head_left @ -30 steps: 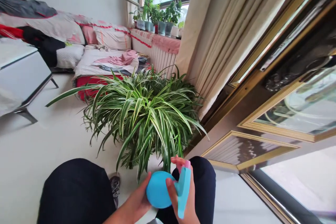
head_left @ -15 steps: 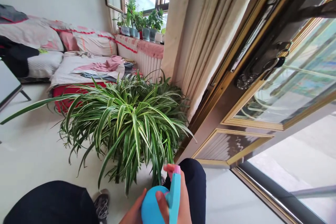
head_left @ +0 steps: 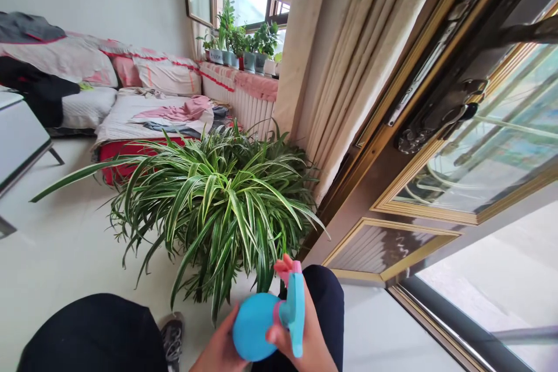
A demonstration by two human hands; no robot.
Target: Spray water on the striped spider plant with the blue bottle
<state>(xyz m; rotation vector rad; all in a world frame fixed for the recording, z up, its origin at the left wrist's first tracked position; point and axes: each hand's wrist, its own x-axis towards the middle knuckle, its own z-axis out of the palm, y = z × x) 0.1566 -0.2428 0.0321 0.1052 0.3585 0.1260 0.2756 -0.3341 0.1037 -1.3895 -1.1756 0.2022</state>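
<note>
A blue spray bottle point(head_left: 255, 328) with a light blue and pink spray head is held low in front of me, tilted so its head leans right. My left hand point(head_left: 224, 343) cups the bottle's round body from the left. Around the neck and spray head closes my right hand point(head_left: 307, 334), its thumb on the near side and fingertips by the pink nozzle. Just beyond the bottle spreads a large spider plant point(head_left: 222, 203) with long striped leaves. Its leaves hide whatever it grows in.
To the right stands a brown door point(head_left: 418, 209) with glass panels, beside a beige curtain point(head_left: 349, 70). Several potted plants point(head_left: 248, 52) line the windowsill. A sofa point(head_left: 113, 122) with cloths fills the back left, and a white cabinet point(head_left: 21, 133) stands at the left edge.
Both hands have raised the spray bottle slightly, and more of its round body and spray head shows. The view has shifted a little, moving the room rightward.
</note>
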